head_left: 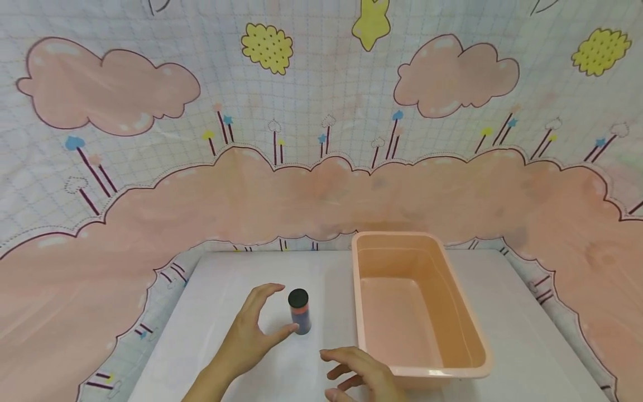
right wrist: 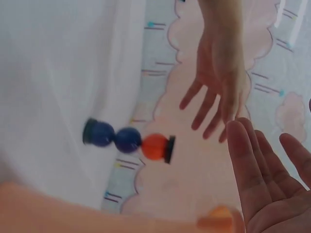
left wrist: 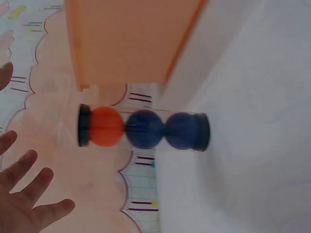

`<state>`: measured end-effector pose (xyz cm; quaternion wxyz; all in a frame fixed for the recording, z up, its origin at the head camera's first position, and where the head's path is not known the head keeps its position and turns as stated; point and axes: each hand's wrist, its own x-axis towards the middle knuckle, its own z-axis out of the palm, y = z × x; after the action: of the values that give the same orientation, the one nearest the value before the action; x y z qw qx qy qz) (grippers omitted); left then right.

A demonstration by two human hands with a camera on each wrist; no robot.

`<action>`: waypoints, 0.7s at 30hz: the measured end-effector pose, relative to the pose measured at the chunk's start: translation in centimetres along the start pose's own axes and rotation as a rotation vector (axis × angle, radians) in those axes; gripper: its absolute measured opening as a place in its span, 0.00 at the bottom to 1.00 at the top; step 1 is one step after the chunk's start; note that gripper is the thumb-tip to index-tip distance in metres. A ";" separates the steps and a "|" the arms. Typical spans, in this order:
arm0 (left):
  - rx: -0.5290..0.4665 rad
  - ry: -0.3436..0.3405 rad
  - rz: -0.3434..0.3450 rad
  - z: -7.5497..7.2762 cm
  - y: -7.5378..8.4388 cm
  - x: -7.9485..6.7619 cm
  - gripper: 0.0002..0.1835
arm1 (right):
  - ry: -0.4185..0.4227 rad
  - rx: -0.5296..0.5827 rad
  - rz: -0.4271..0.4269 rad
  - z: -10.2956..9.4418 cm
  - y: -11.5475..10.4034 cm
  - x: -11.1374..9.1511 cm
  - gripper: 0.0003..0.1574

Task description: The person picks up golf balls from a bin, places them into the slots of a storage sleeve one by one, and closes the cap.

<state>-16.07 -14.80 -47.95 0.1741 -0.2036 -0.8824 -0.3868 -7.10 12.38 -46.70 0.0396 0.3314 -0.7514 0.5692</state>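
Note:
A clear tube of balls (head_left: 300,315) with black end caps stands upright on the white table. Through its wall, the left wrist view shows an orange ball (left wrist: 106,126) at the top and two dark blue balls (left wrist: 145,129) below. My left hand (head_left: 248,329) is just left of the tube, thumb and fingers spread wide around that side. Its thumb tip overlaps the tube in the head view; the left wrist view shows the fingers apart from it. To the tube's right and nearer me, my right hand (head_left: 364,371) has loosely bent fingers and holds nothing.
An orange-pink plastic tub (head_left: 359,301) stands right of the tube on the white table (head_left: 211,312), with nothing inside it. My right hand is by its near left corner. A patterned cloth (head_left: 311,195) hangs behind and around the table.

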 end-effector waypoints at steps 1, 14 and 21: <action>0.008 -0.001 0.030 -0.3 0.3 0.3 0.41 | 0.009 -0.010 0.004 -0.5 -0.4 0.1 0.29; 0.125 -0.109 0.132 -2.8 2.1 3.4 0.34 | 0.031 -0.393 -0.094 -7.8 -2.5 2.0 0.31; 0.195 -0.207 0.118 -4.0 2.7 5.3 0.37 | 0.061 -0.492 -0.105 -11.6 -3.3 3.5 0.33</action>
<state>-18.64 -14.96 -41.30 0.1237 -0.2760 -0.9154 -0.2655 -11.65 20.56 -38.39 0.1711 0.3329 -0.8475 0.3763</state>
